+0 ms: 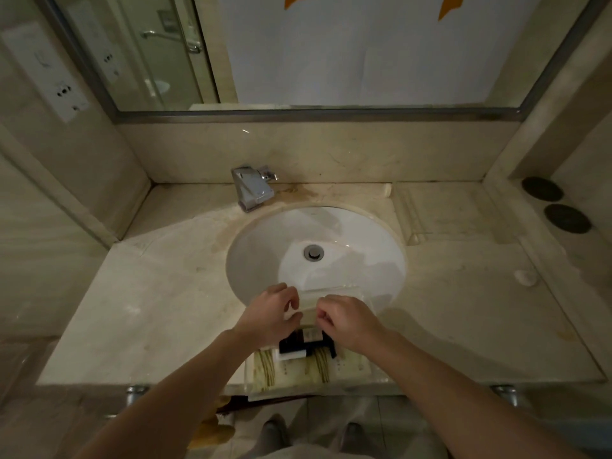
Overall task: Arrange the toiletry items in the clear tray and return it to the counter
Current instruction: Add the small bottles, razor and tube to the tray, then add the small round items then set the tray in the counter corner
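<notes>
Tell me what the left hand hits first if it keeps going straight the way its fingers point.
Likely the clear packet both hands pinch over the sink; the left hand points up-right toward the right hand. Depth is unclear.

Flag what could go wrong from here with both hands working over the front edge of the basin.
The tray sits at the counter's front lip, partly overhanging; a nudge could tip it to the floor. The left hand and right hand pinch a clear packet above the sink; a slip could drop it into the basin.

Bare forearms without sleeves, light trousers, grey shoes
</notes>
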The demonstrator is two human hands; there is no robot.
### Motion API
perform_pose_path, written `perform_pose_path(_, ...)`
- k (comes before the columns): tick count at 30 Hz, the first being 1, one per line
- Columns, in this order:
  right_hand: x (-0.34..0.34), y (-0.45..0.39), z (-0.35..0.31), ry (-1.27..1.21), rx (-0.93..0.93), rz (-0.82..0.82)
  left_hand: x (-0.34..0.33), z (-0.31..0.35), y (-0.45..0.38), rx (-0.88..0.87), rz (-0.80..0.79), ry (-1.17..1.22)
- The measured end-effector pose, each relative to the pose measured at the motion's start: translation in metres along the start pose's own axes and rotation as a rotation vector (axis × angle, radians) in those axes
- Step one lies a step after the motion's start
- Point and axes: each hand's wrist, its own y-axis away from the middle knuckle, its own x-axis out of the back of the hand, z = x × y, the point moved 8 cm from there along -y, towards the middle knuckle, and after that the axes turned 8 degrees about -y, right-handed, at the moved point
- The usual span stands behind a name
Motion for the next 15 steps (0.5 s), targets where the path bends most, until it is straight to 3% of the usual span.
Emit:
perform_pose_path(8, 0.015, -0.011, 0.009, -0.079, -0.114, 0.000, 0.010, 0.030, -0.036, -0.041, 0.073, 0.045)
perform_pose_path(15, 0.025, -0.008, 0.030, -0.100, -0.221, 0.014, 0.000, 0.044, -0.059, -0.007, 0.045, 0.116)
